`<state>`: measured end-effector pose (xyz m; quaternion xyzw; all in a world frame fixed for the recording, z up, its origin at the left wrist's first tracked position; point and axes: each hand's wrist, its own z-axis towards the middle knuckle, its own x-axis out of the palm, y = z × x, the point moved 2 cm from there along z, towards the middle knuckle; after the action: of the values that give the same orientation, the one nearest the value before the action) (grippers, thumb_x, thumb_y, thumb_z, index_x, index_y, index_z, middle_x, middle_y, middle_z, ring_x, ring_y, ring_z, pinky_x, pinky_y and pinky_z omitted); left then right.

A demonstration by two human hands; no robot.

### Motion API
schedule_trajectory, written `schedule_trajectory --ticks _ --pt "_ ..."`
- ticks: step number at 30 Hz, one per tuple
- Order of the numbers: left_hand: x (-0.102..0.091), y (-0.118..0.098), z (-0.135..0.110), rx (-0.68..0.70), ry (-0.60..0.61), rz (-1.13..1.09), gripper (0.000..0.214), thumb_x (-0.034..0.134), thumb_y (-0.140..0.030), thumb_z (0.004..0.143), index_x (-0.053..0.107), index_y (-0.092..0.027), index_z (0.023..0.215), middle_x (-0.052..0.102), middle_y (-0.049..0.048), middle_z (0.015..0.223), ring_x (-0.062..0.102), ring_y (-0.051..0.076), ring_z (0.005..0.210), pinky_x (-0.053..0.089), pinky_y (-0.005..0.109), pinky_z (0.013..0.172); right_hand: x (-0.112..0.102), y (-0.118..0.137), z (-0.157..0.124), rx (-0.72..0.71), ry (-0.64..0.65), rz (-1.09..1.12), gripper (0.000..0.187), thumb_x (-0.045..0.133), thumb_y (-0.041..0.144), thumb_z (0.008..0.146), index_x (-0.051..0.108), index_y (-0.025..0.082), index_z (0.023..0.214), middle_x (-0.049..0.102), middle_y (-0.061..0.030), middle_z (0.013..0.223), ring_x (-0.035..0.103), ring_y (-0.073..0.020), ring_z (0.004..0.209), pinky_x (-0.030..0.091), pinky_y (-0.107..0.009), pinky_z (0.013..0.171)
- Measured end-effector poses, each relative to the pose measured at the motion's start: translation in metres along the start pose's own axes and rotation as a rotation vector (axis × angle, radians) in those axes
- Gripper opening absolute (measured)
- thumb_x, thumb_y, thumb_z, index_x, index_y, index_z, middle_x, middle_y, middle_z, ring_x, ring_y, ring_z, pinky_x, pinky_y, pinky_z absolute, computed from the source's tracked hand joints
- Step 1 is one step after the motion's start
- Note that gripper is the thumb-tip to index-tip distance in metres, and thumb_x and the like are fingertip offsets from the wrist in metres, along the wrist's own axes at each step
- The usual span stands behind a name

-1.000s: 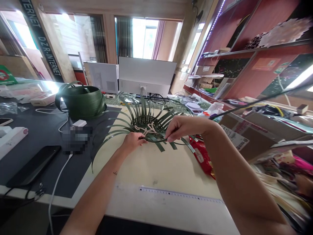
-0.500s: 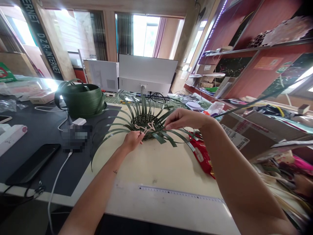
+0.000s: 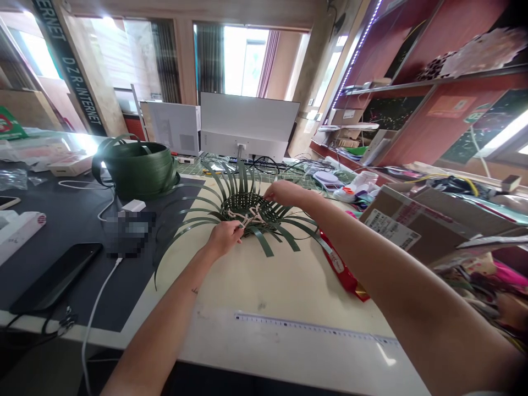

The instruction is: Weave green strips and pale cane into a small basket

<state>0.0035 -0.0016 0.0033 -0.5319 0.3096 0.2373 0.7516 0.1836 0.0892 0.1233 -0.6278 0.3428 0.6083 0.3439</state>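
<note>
A half-woven basket [image 3: 239, 202] of dark green flat strips stands on the table, its loose strip ends fanning out all around. Several pale clip-like pieces [image 3: 252, 215] sit along its near side. My left hand [image 3: 225, 237] is closed on the near rim of the basket, thumb and fingers pinched together. At the far right side of the rim, my right hand [image 3: 285, 193] has its fingers bent down among the strips; what is between the fingertips is hidden. Two wide strip ends [image 3: 264, 242] hang over the near side towards me.
A big coil of green strip [image 3: 140, 170] stands at the left. A phone [image 3: 58, 275] and cables lie on the dark mat. A ruler [image 3: 313, 328] lies near the front edge. On the right are a red packet [image 3: 342, 269] and a cardboard box [image 3: 396, 220]; a monitor [image 3: 249, 126] stands behind.
My right hand has moved away from me and slightly left, from the basket's near right side to its far right rim. The long strip trailing to the upper right no longer shows. My left hand stays put.
</note>
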Motion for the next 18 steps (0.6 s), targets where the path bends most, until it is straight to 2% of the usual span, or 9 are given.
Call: schedule_trajectory --ticks 4,7,11,15,18 --pt "0.001 -0.001 0.0 -0.008 -0.018 0.011 0.027 0.041 -0.034 0.088 0.064 -0.021 0.088 0.068 -0.0024 0.06 0.067 0.015 0.064 0.038 0.023 0.056 0.026 0.005 -0.005 -0.181 0.151 0.148 0.021 0.061 0.018 0.079 0.075 0.015 0.095 0.073 -0.0062 0.09 0.065 -0.0168 0.08 0.046 -0.022 0.07" --pt "0.002 -0.002 0.001 -0.04 -0.031 0.034 0.026 0.042 -0.032 0.087 0.065 -0.021 0.092 0.068 -0.0023 0.059 0.066 0.015 0.062 0.04 0.022 0.058 0.035 0.019 -0.01 -0.266 0.142 0.146 0.019 0.061 0.018 0.078 0.076 0.017 0.09 0.073 -0.0047 0.086 0.065 -0.0161 0.079 0.044 -0.02 0.069" --pt "0.002 -0.005 0.001 -0.08 -0.035 0.1 0.028 0.042 -0.034 0.088 0.067 -0.021 0.088 0.066 -0.0009 0.053 0.065 0.016 0.062 0.041 0.022 0.058 0.032 0.034 -0.014 -0.248 0.101 0.042 0.018 0.061 0.015 0.076 0.076 0.018 0.085 0.072 -0.0044 0.085 0.063 -0.0159 0.078 0.04 -0.02 0.064" --pt "0.001 -0.01 0.003 -0.112 -0.036 0.16 0.029 0.043 -0.036 0.088 0.066 -0.021 0.081 0.061 -0.0006 0.047 0.064 0.016 0.06 0.04 0.021 0.059 0.03 0.036 -0.015 -0.191 0.174 0.06 0.018 0.058 0.015 0.074 0.075 0.016 0.081 0.071 -0.005 0.08 0.06 -0.0145 0.07 0.037 -0.021 0.057" --pt "0.004 -0.014 0.004 -0.161 -0.108 0.256 0.028 0.045 -0.036 0.088 0.066 -0.019 0.081 0.066 0.0034 0.06 0.065 0.018 0.067 0.04 0.022 0.061 0.035 0.033 -0.013 -0.161 0.205 0.112 0.018 0.058 0.016 0.072 0.075 0.015 0.079 0.071 -0.0052 0.079 0.06 -0.0147 0.069 0.037 -0.021 0.057"
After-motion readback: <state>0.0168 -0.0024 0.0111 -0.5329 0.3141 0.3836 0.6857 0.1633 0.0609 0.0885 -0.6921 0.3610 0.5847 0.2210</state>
